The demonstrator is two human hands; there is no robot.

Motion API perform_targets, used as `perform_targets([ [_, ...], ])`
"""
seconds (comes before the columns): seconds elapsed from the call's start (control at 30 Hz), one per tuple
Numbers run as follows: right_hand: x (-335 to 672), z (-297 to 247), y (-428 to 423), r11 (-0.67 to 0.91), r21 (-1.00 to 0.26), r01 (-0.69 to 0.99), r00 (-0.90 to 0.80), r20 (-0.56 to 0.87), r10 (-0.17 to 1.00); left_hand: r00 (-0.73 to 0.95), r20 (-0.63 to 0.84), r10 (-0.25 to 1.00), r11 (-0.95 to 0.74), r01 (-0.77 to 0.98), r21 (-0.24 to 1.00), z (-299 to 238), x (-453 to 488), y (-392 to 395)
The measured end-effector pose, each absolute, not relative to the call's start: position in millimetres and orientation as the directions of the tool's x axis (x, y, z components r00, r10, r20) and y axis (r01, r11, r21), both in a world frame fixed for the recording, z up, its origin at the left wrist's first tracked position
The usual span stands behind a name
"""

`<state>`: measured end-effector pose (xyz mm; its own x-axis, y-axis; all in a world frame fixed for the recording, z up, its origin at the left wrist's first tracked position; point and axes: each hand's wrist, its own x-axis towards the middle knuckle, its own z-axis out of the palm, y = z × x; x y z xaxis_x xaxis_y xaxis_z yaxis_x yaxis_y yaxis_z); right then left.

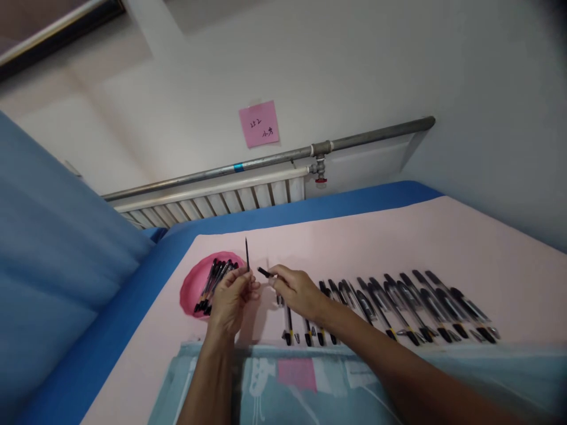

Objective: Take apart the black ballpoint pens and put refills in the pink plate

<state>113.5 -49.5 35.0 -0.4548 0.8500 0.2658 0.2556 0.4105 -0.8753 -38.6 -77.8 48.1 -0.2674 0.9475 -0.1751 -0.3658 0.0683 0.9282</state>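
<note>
My left hand point(233, 298) is closed around a thin black pen refill point(247, 255) that points straight up from its fingertips. My right hand point(296, 289) pinches a short black pen part point(264, 272) just to the right of the refill, the two hands nearly touching. Both hover over a pink sheet point(354, 242). Behind my left hand lies a pink dish point(191, 287) holding several black pens point(216, 282). A long row of black pens point(398, 304) lies side by side on the sheet to the right of my right hand.
The pink sheet lies on a blue table cover point(133, 295). A pale blue plastic sheet point(274, 383) with a pink label covers the near edge. Behind stand a white radiator point(212, 203), a grey pipe point(274, 158) and a pink sticky note point(259, 123) on the wall.
</note>
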Motion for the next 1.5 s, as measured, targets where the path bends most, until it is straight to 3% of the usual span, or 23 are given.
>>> perform_targets([
  [0.23, 109, 31, -57, 0.480, -0.823, 0.303, -0.525, 0.276, 0.805, -0.166, -0.195, 0.967, 0.059, -0.595, 0.802, 47, -45, -76],
  [0.73, 107, 31, -58, 0.437, -0.853, 0.284, -0.490, 0.263, 0.831, -0.177, -0.188, 0.966, 0.046, -0.600, 0.799, 48, -40, -77],
  [1.03, 105, 29, -57, 0.400, -0.869, 0.292, -0.461, 0.238, 0.855, -0.188, -0.183, 0.965, 0.050, -0.553, 0.832, 46, -41, -77],
  [1.27, 107, 28, -57, 0.475, -0.821, 0.316, -0.477, 0.295, 0.828, -0.184, -0.178, 0.967, 0.059, -0.517, 0.854, 47, -39, -78],
  [1.5, 108, 31, -57, 0.448, -0.851, 0.274, -0.450, 0.299, 0.842, -0.154, -0.068, 0.986, 0.020, -0.291, 0.957, 47, -33, -82],
])
